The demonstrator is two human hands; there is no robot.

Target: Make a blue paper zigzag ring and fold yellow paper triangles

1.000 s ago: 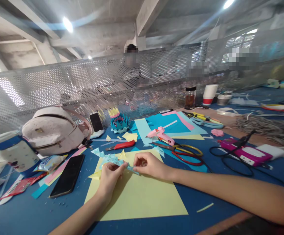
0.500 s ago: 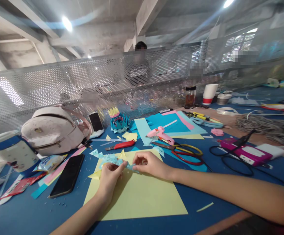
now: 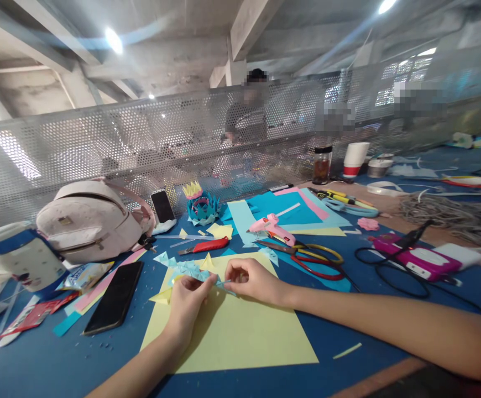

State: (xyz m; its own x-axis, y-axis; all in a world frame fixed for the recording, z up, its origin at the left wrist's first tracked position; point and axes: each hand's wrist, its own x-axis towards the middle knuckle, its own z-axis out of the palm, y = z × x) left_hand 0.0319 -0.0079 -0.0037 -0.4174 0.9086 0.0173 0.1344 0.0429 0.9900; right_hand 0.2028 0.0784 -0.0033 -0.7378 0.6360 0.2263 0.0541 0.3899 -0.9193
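Note:
A small piece of light blue paper (image 3: 223, 284) is pinched between my two hands, above a sheet of yellow paper (image 3: 240, 337). My left hand (image 3: 191, 301) is closed on its left end with thumb and fingers together. From the other side my right hand (image 3: 254, 281) grips it by the fingertips, which partly hide it. Just behind my left hand lie folded light blue paper pieces (image 3: 182, 266) with pointed tips. Yellow folded points (image 3: 162, 297) stick out at the left of that hand, and another stands behind it.
A red utility knife (image 3: 211, 245), a pink glue gun (image 3: 271, 228) and scissors (image 3: 315, 260) lie beyond my hands. At left are a black phone (image 3: 114, 298) and a pale backpack (image 3: 91, 221). A blue paper crown (image 3: 202, 209) stands behind. Cables and a purple device (image 3: 418, 257) lie right.
My hands stay almost in place, with only slight finger movement on the light blue paper. Behind the perforated screen, a person has shifted to the right.

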